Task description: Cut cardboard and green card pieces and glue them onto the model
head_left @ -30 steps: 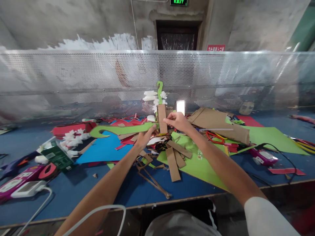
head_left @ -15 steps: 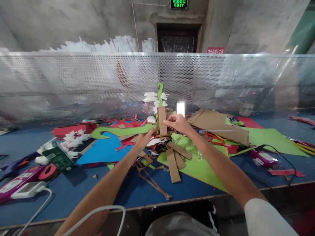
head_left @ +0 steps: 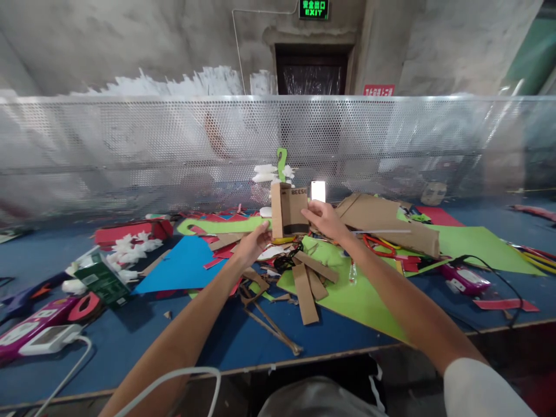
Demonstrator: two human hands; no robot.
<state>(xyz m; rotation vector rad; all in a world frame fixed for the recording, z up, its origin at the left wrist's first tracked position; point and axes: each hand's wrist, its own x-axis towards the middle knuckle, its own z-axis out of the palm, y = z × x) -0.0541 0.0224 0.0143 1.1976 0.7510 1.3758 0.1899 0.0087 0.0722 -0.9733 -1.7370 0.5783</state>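
Cardboard piece (head_left: 295, 207), turned since earlier, more print (head_left: 299, 191) showing

Brown with black lettering on the folded cardboard (head_left: 294, 207), mid-frame; lime green on the hooked strip (head_left: 226, 225), centre-left; blue on the sheet (head_left: 178, 266) below.

EXIT sign (head_left: 314, 8) is glowing above dark doorway (head_left: 311, 72); perforated metal screen (head_left: 152, 139) is fronting part-whitewashed concrete wall (head_left: 182, 40).

brown folded cardboard (head_left: 293, 208), upright, dark lettering; green hook-ended strip (head_left: 226, 226) roughly level, left of it.
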